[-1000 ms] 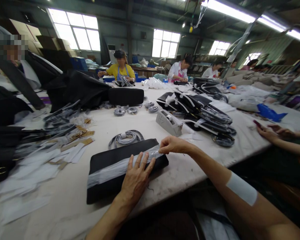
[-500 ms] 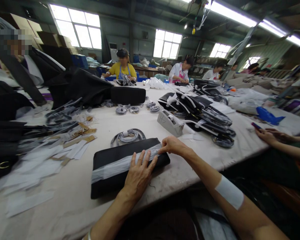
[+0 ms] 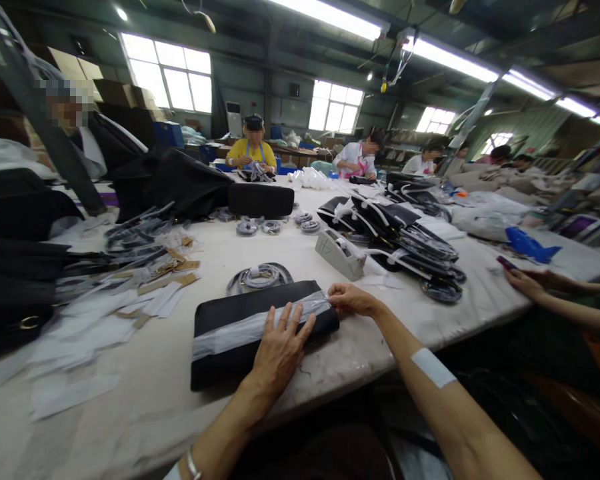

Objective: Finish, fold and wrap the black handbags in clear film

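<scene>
A black rectangular bag (image 3: pixel 220 370) lies flat on the white-covered table in front of me. Along its top runs a strip of translucent plastic wrap (image 3: pixel 220 337). My left hand (image 3: pixel 283 340) rests on the bag and the wrap with its fingers spread. At the bag's right end, my right hand (image 3: pixel 353 300) pinches the end of the wrap between thumb and fingers. Just behind the bag sits a coiled strap (image 3: pixel 260 275) in clear plastic. A grey tape dispenser (image 3: pixel 341 255) stands beyond my right hand.
Black bags with white-wrapped handles (image 3: pixel 400 230) are piled at the back right. White paper slips (image 3: pixel 90 327) and wrapped straps (image 3: pixel 135 240) cover the left side. A co-worker's hand (image 3: pixel 523 280) holds a phone at the right edge. Other people sit across the table.
My right hand has shifted slightly right and down, just past the bag's end, drawing the wrap's end with it. My left hand stays on the bag. The camera view has tilted slightly.
</scene>
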Motion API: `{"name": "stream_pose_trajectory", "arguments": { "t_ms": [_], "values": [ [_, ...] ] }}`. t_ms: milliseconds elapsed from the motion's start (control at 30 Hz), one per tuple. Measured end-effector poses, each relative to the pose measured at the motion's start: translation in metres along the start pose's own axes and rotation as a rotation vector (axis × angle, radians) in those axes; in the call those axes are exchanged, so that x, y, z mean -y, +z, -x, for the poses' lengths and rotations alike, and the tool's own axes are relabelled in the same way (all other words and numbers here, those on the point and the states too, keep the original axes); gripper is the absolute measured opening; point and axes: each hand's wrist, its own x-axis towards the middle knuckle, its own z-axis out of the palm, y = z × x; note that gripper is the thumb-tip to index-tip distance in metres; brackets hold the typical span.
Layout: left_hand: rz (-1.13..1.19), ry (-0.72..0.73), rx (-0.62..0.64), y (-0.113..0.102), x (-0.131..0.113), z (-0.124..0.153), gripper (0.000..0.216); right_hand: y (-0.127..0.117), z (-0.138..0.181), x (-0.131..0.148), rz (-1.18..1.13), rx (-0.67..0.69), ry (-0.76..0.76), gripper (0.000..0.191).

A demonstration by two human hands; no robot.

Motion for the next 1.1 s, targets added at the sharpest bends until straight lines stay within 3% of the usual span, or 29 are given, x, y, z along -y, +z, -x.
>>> {"name": "stream_pose_trajectory", "arguments": {
  "t_ms": [200,367,533,633,767,867,967,1100],
  "values": [
    [0.001,-0.007,0.004,0.001,0.0,0.0,0.064,-0.002,0.009,-0.017,-0.104,-0.182,-0.025,0.044],
    [0.015,0.001,0.014,0.0,0.0,0.0,0.064,0.019,0.014,-0.01,-0.119,-0.284,-0.072,0.037],
    [0.026,-0.008,0.018,0.001,-0.001,0.0,0.064,0.027,0.019,0.005,0.267,-0.339,-0.076,0.028],
    [0.029,0.001,0.024,0.001,-0.001,0.001,0.062,0.025,0.015,0.014,0.523,-0.362,-0.08,0.036],
    [0.004,0.002,0.013,0.003,-0.002,0.002,0.057,0.049,0.0,0.021,0.749,-0.517,-0.34,0.056],
    [-0.005,-0.002,0.013,0.005,-0.003,0.001,0.064,0.072,-0.01,0.017,0.949,-0.459,-0.515,0.042],
    [-0.008,-0.009,0.014,0.005,-0.001,0.003,0.082,0.079,-0.015,0.011,1.109,-0.387,-0.589,0.037],
    [-0.039,-0.067,-0.017,-0.004,0.013,0.02,0.091,0.074,-0.016,0.007,1.171,-0.423,-0.581,0.04]
  ]
}}
